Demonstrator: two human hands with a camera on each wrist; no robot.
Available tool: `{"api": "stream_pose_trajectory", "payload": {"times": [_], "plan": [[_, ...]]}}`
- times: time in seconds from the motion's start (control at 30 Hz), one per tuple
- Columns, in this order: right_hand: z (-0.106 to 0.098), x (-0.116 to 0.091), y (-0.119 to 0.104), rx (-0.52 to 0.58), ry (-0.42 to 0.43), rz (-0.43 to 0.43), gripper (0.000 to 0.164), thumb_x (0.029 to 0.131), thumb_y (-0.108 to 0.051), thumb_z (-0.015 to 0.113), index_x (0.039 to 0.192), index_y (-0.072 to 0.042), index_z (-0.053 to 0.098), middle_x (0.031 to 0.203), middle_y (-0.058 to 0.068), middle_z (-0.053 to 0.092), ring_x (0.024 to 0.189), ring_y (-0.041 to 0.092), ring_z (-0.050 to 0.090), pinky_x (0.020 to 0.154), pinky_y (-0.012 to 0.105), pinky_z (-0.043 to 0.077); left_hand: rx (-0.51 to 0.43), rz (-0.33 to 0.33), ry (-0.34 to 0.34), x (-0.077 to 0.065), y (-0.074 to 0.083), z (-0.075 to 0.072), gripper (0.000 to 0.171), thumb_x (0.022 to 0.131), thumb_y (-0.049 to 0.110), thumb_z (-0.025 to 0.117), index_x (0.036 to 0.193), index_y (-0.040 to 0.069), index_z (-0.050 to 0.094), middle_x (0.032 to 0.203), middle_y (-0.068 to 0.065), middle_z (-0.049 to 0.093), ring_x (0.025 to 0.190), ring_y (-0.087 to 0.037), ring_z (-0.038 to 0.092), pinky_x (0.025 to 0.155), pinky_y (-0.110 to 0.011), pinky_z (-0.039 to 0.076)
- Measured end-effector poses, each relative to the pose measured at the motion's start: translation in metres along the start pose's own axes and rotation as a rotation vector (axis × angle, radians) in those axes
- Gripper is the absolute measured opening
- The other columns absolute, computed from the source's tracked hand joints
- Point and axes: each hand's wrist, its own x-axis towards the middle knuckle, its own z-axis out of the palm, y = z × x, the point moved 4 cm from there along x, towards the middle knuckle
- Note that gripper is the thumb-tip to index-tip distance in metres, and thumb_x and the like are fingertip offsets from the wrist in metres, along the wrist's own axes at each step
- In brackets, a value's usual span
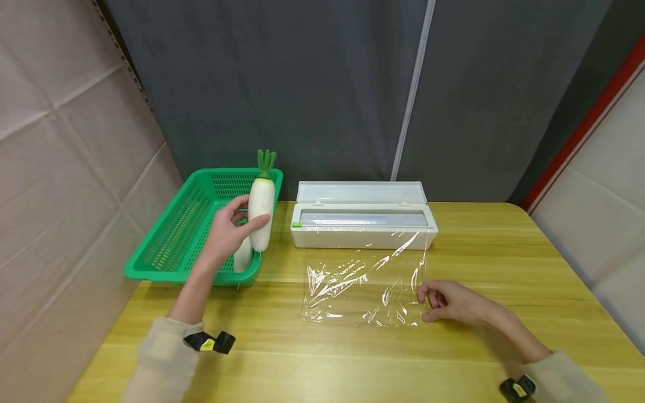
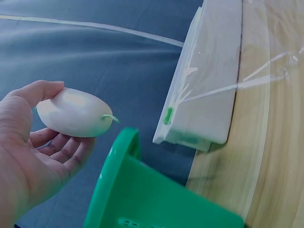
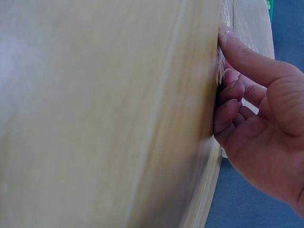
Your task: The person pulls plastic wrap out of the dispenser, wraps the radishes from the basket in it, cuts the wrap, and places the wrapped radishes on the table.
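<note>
Our left hand (image 1: 227, 230) grips 1 radish (image 1: 261, 210); our right hand (image 1: 452, 302) curls at plastic wrap (image 1: 360, 282) — pinching or not, we can't tell. Tugging could crease it.

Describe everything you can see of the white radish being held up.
The radish is plump, white and smooth, with a faint sheen, a pale green tinge at the crown and short green stalks above it. The left wrist view shows a thin tail at its other end. Whether it's real or plastic I can't tell. It is held stalks up, near the right edge of the green basket, clear of the rim. The left hand grips it between thumb and fingers; nothing else appears to touch it.
</note>
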Motion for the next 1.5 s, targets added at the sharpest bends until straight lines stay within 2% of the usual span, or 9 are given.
{"api": "stream_pose_trajectory", "payload": {"times": [0.4, 0.63, 0.8, 1.03, 1.23, 1.5], "plan": [[0.0, 0.0, 0.001, 0.012, -0.005, 0.008, 0.029, 0.086, -0.017, 0.081, 0.101, -0.006, 0.06, 0.075, 0.0, 0.05, 0.067, 0.006, 0.045, 0.058, 0.023, 0.041, -0.077, 0.053, -0.043, -0.007, 0.011, 0.028, 0.055, 0.091, 0.016, 0.077, 0.139, 0.005, 0.055, 0.127, -0.014, 0.061, 0.105, -0.022, 0.062, 0.081, -0.031, 0.054], [0.0, 0.0, 0.001, 0.01, -0.003, 0.004, 0.028, 0.086, -0.017, 0.081, 0.1, -0.006, 0.06, 0.074, 0.0, 0.05, 0.066, 0.004, 0.045, 0.058, 0.023, 0.041, -0.087, 0.089, -0.093, -0.01, 0.016, 0.05, 0.058, 0.087, 0.013, 0.08, 0.14, 0.005, 0.057, 0.118, -0.015, 0.065, 0.1, -0.025, 0.064, 0.082, -0.038, 0.055], [0.001, 0.0, 0.002, -0.008, -0.002, 0.003, 0.029, 0.086, -0.02, 0.081, 0.101, -0.006, 0.06, 0.074, -0.004, 0.05, 0.066, 0.002, 0.045, 0.058, 0.022, 0.043, -0.05, 0.109, -0.145, -0.013, 0.016, 0.067, 0.061, 0.086, 0.013, 0.081, 0.141, 0.004, 0.056, 0.123, -0.015, 0.065, 0.099, -0.029, 0.066, 0.085, -0.042, 0.056], [0.001, -0.002, 0.004, -0.011, -0.001, 0.008, 0.029, 0.087, -0.02, 0.081, 0.101, -0.006, 0.06, 0.074, -0.005, 0.05, 0.066, 0.002, 0.045, 0.058, 0.023, 0.043, 0.045, 0.219, -0.185, -0.012, 0.015, 0.093, 0.058, 0.084, 0.015, 0.084, 0.137, 0.006, 0.061, 0.127, -0.011, 0.064, 0.106, -0.03, 0.062, 0.088, -0.048, 0.054], [0.001, -0.002, 0.003, -0.019, 0.004, 0.012, 0.03, 0.086, -0.021, 0.081, 0.1, -0.006, 0.06, 0.074, -0.005, 0.05, 0.065, 0.002, 0.045, 0.057, 0.022, 0.043, 0.094, 0.289, -0.23, -0.01, 0.015, 0.116, 0.055, 0.081, 0.012, 0.086, 0.131, 0.005, 0.065, 0.12, -0.01, 0.066, 0.099, -0.025, 0.062, 0.083, -0.044, 0.057], [0.001, -0.003, -0.002, -0.008, 0.008, 0.023, 0.028, 0.087, -0.02, 0.08, 0.101, -0.006, 0.06, 0.075, -0.003, 0.05, 0.065, 0.003, 0.044, 0.057, 0.023, 0.042, 0.094, 0.298, -0.284, -0.009, 0.013, 0.144, 0.054, 0.076, 0.006, 0.086, 0.127, 0.003, 0.067, 0.116, -0.011, 0.067, 0.096, -0.022, 0.06, 0.082, -0.041, 0.056]]}}
